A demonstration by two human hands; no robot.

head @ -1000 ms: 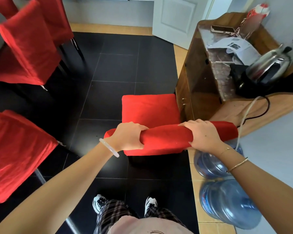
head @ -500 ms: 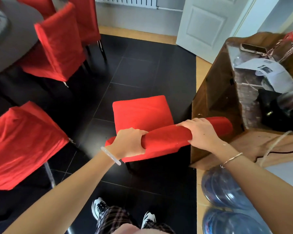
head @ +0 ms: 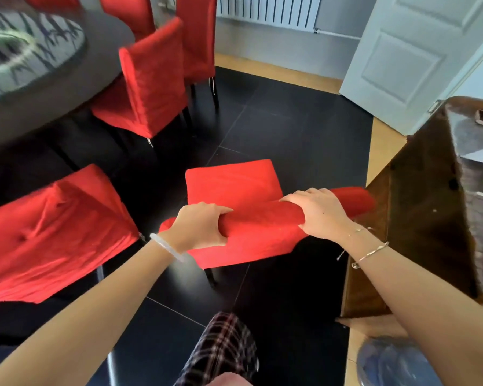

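The top of the backrest [head: 262,218] of a red chair [head: 229,185] is gripped by both hands. The left hand [head: 200,227] is curled round it near its left end, and the right hand [head: 315,213] is clamped over it nearer the right end. The chair is found on the black floor [head: 290,129], its right end just beside the wooden cabinet [head: 418,218] and well apart from the round table [head: 103,45]. The grasp is judged as done; the moving to the table's edge, where another chair [head: 154,79] is set, is left. A blue water bottle [head: 388,363] is seen by the cabinet's foot, but it is blurred and its content cannot be told.
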